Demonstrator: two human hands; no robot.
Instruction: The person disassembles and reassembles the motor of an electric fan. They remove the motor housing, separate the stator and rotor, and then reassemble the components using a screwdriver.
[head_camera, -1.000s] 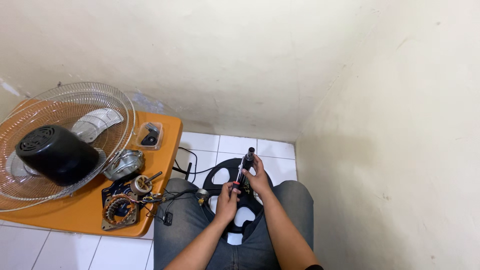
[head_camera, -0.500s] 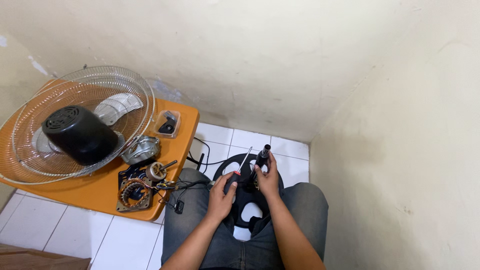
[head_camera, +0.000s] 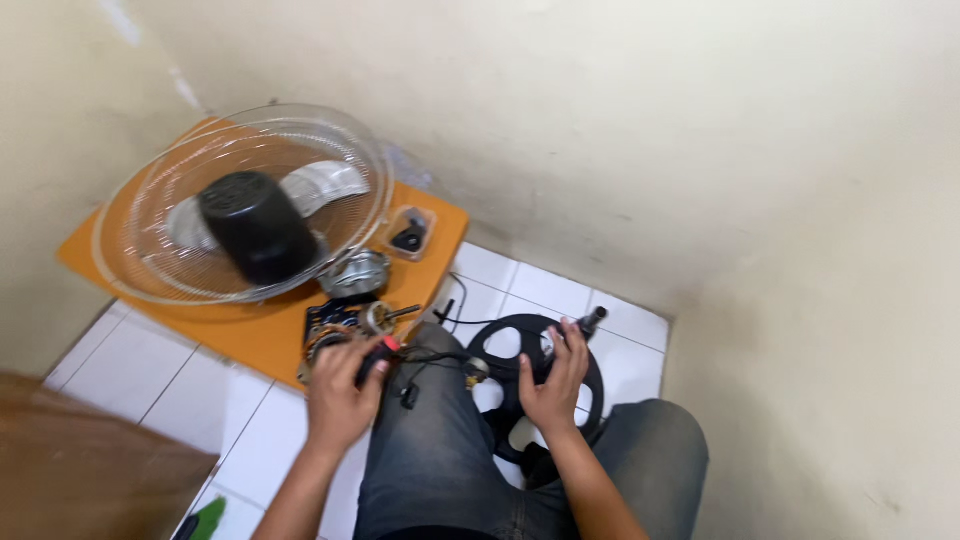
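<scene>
White tiled floor (head_camera: 150, 385); left hand (head_camera: 340, 395) curled around wiring (head_camera: 385, 352); right hand (head_camera: 555, 380) clasps black rod (head_camera: 575, 335).

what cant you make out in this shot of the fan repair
Head view only:
- What the left hand pinches by the motor coil: blurred, covered by fingers.
- Lower end of the black rod in the right hand: hidden by the palm.
- Round black base: partly behind the knees.
- Small part in the clear tray: too small.
- Fan guard: motion-blurred.
</scene>
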